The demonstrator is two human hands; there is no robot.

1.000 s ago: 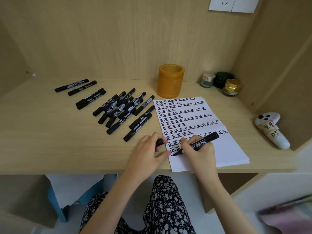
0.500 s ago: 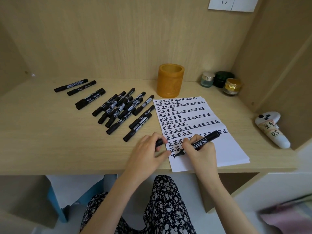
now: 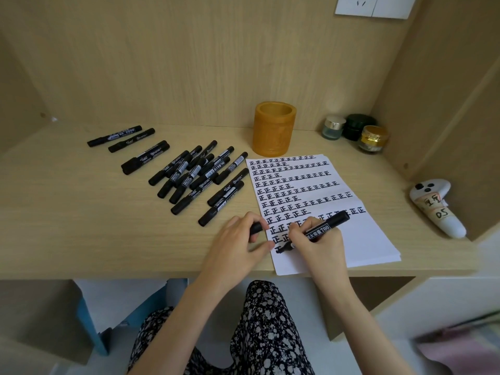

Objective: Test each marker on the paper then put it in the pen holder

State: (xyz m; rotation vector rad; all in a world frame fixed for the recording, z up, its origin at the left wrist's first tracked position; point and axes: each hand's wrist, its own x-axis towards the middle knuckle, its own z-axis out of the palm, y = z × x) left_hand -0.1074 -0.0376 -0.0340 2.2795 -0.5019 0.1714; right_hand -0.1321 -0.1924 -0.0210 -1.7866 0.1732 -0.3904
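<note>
Head view: marker point(image 3: 322, 230) pinched between right fingers point(image 3: 297, 228).

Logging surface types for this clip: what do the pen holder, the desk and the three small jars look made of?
Pen holder: amber, slightly translucent, probably resin or plastic, with faint relief on its wall. Desk: pale wood-grain board with a matte finish, likely laminate. Jars: apparently glass bodies; two have shiny metallic-looking lids, silver and gold, and the dark green one looks glossy.

Black marker point(image 3: 322, 229) tip on paper point(image 3: 319, 190), amber pen holder point(image 3: 273, 132) upright behind
</note>
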